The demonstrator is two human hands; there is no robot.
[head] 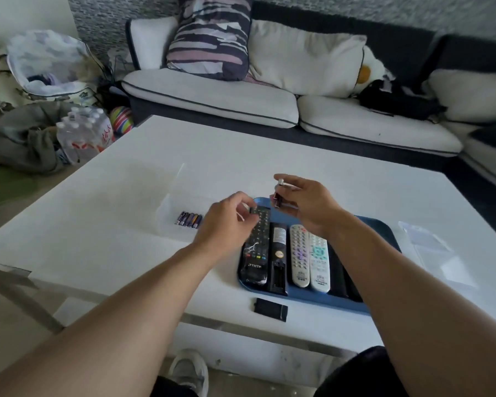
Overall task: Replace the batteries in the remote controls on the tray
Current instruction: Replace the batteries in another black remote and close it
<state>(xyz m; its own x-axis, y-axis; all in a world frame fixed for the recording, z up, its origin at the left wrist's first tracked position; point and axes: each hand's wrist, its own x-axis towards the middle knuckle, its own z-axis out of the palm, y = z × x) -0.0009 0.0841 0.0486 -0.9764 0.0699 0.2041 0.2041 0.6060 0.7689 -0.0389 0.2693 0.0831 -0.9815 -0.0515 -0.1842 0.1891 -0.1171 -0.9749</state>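
The right hand [304, 204] hovers above the far end of the blue plastic tray [384, 227], its fingers [282, 183] closed around small cylindrical batteries [278, 193], one light and one dark. The left hand [226, 222] is just beside it, fingers loosely curled; whether they hold anything I cannot tell. Below the fingers lie the remote controls side by side; the slim black remote control with an open battery compartment [278, 259] waits between a black one [257, 247] and a grey one [298, 256]. Its loose black cover [270, 309] lies on the white bench [126, 196], near the edge. The spare batteries [189, 219] lie left of the left fingers. I think old and new cells could get mixed, or a cell could slip and roll.
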